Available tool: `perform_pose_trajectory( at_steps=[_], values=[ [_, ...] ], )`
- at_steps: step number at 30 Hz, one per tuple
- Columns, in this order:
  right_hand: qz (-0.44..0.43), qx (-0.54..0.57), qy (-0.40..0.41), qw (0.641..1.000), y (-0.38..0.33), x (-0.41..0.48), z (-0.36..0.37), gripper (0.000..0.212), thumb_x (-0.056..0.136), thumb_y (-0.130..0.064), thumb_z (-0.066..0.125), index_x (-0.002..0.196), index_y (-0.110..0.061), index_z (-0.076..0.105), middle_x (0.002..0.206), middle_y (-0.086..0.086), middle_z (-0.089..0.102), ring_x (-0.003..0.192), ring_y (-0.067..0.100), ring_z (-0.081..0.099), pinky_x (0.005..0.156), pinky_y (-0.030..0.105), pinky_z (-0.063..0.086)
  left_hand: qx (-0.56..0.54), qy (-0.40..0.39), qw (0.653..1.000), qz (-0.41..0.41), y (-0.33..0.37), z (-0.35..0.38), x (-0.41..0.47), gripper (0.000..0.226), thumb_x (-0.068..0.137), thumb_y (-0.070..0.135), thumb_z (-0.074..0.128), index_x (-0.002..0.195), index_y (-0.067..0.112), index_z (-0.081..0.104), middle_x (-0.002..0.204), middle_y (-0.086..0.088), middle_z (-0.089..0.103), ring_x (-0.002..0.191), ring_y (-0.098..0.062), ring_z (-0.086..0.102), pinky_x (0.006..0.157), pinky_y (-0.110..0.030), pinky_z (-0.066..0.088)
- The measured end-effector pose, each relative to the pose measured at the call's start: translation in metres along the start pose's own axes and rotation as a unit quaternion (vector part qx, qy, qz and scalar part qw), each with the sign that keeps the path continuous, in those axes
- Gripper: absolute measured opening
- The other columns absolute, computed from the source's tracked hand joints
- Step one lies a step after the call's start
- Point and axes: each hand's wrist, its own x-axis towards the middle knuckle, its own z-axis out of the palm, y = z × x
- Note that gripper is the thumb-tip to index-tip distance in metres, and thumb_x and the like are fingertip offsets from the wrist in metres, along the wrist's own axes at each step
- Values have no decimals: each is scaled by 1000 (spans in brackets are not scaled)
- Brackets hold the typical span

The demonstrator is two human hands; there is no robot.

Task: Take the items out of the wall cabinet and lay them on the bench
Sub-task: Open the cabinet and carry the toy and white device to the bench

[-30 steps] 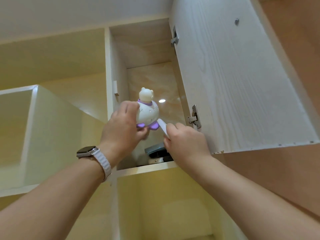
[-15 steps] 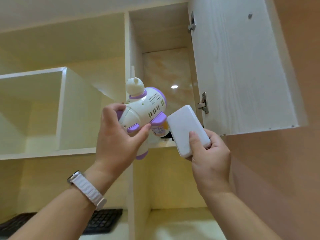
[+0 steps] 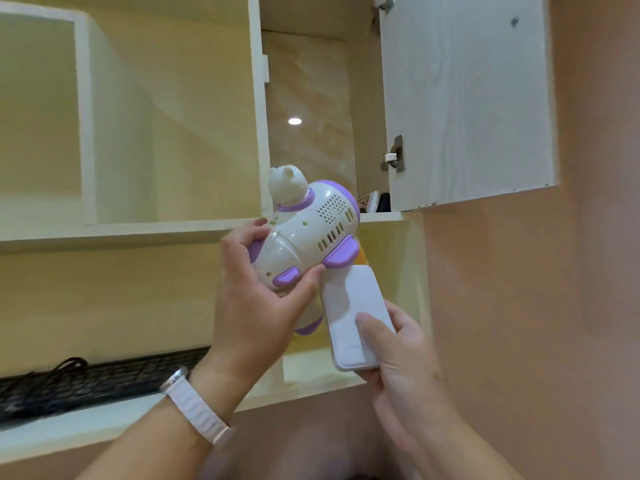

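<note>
Left hand (image 3: 256,303) clenched round toy (image 3: 308,233), right hand (image 3: 398,355) gripping white case (image 3: 353,313); one each, likely for carrying to desk.

A white and purple bear-topped toy (image 3: 304,233), tilted, held below the open wall cabinet (image 3: 467,98); just right of it, a flat white rectangular case (image 3: 349,306), also held.

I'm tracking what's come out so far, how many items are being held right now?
2. A white and purple toy in the left hand, and a flat white case in the right hand. More items remain in the cabinet, partly hidden.
</note>
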Motion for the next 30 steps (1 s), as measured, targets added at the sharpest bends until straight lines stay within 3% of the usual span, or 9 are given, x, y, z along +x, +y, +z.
perform_pose_trajectory(
  at_steps=[3,5,9,11,14,18,21,25,30],
  values=[
    [7,0,50,999,22,-36,11,46,69,-8,72,113,-7,60,87,11,75,72,21,70,61,33,54,-45,-9,998,-39,-8,-23,-22,65,66,39,82,113,40,38,122,26,48,110,-5,56,87,-31,52],
    [2,-18,88,996,37,-62,17,45,73,-1,71,115,-8,56,88,10,75,72,22,70,63,34,52,-73,-20,995,-63,-13,-39,-39,64,65,39,83,110,48,37,120,29,47,109,-7,57,86,-36,53],
    [15,-50,161,986,50,-113,28,32,88,8,56,116,-6,53,90,11,73,72,22,69,56,32,53,-129,-45,983,-124,-19,-61,-77,64,65,36,84,105,52,36,118,13,51,109,-13,58,89,-42,52],
    [17,-75,195,978,51,-136,32,30,88,8,54,116,-5,55,88,10,72,70,19,68,52,29,53,-156,-65,972,-161,-17,-67,-95,65,66,33,87,104,51,37,116,13,53,106,-12,60,88,-38,53],
    [24,-119,223,967,48,-167,34,25,88,8,51,110,-1,59,81,8,72,64,17,66,48,26,51,-190,-82,956,-207,-12,-72,-118,63,66,26,87,107,39,40,109,16,52,99,-5,59,80,-21,51],
    [16,-169,285,943,42,-203,29,39,70,-8,60,109,-6,61,91,10,70,72,19,65,55,30,51,-236,-106,932,-255,4,-78,-148,61,67,25,87,102,40,40,106,14,52,98,-6,59,77,-21,49],
    [3,-200,330,923,33,-235,23,42,65,-12,59,107,-11,61,91,7,71,73,17,66,59,33,50,-280,-130,907,-286,23,-81,-170,59,68,21,86,99,40,39,103,15,52,87,2,62,71,-19,50],
    [-1,-235,378,896,17,-288,17,46,64,-14,60,110,-12,60,94,8,70,76,20,66,60,35,50,-326,-176,871,-323,52,-85,-204,59,66,28,87,105,33,43,106,5,57,92,-14,67,72,-36,58],
    [-4,-262,443,857,-10,-378,17,43,66,-15,60,110,-13,61,95,8,70,78,22,66,60,38,50,-363,-234,827,-360,119,-102,-250,53,73,20,84,109,23,45,99,10,58,80,2,64,64,-13,48]
  ],
)
